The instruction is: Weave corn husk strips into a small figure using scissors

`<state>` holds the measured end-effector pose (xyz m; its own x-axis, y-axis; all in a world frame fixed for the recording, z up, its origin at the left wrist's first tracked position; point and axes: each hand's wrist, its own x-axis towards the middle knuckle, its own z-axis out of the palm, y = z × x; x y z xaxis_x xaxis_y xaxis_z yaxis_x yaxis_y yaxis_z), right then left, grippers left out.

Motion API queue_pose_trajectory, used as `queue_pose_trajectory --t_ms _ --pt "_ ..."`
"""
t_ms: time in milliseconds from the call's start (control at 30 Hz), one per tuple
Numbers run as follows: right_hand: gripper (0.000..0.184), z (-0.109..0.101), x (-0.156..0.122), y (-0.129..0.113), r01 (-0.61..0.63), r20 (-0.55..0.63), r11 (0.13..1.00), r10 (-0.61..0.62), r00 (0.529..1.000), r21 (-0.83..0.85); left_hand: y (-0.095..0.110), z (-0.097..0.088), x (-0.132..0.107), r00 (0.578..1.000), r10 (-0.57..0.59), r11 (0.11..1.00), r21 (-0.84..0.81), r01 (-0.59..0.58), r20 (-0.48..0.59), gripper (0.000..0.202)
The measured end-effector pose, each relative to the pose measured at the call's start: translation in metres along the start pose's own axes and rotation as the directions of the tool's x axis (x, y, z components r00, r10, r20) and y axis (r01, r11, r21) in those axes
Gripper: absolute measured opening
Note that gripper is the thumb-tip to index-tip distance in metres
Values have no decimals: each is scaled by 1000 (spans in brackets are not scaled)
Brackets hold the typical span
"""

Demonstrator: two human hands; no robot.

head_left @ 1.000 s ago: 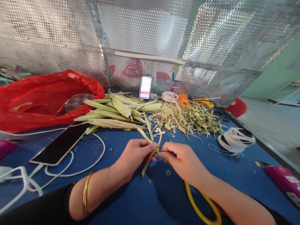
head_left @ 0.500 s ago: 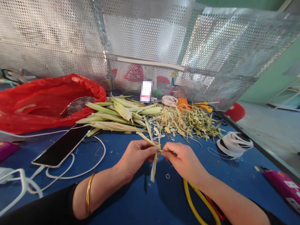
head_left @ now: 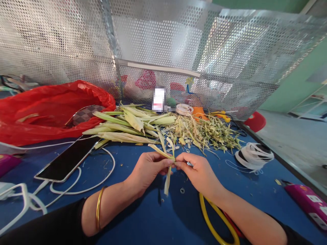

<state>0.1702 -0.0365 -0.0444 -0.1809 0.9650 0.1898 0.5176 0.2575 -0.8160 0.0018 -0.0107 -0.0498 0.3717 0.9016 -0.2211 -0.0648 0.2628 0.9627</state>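
My left hand (head_left: pixel 148 170) and my right hand (head_left: pixel 199 173) meet over the blue table (head_left: pixel 143 217), both pinching a pale green leaf strip (head_left: pixel 167 177). One end of the strip hangs down between the hands, and other ends stick up and back to the left. A gold bangle (head_left: pixel 99 213) circles my left wrist. Just behind the hands lies a pile of long green leaves (head_left: pixel 127 124), with a heap of shredded leaf scraps (head_left: pixel 206 131) to its right.
A red plastic bag (head_left: pixel 46 109) lies at the back left. A phone (head_left: pixel 68 158) with white cables (head_left: pixel 84 187) is at the left. White tape (head_left: pixel 254 154), a magenta object (head_left: pixel 309 200) and a yellow loop (head_left: pixel 217 224) lie right. Perforated metal screens (head_left: pixel 178 51) close the back.
The hanging end of the strip has swung from slanting to nearly straight down. Both hands have kept their pinch and shifted slightly up in view.
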Motion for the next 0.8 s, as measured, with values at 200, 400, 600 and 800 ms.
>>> queue_pose_trajectory --t_ms 200,400,600,800 --pt "13 -4 4 -2 -122 -21 958 132 991 260 2 -2 0 991 134 966 228 -125 -23 34" --pt "28 1 1 -2 -257 139 848 217 966 464 2 -9 -6 902 421 559 755 -343 98 19" --pt "25 11 -2 2 -236 69 924 226 972 300 -1 -9 -11 770 542 64 896 -439 338 22" --pt "19 14 -3 2 -254 26 855 272 962 451 6 -11 -9 757 525 -9 892 -452 389 20"
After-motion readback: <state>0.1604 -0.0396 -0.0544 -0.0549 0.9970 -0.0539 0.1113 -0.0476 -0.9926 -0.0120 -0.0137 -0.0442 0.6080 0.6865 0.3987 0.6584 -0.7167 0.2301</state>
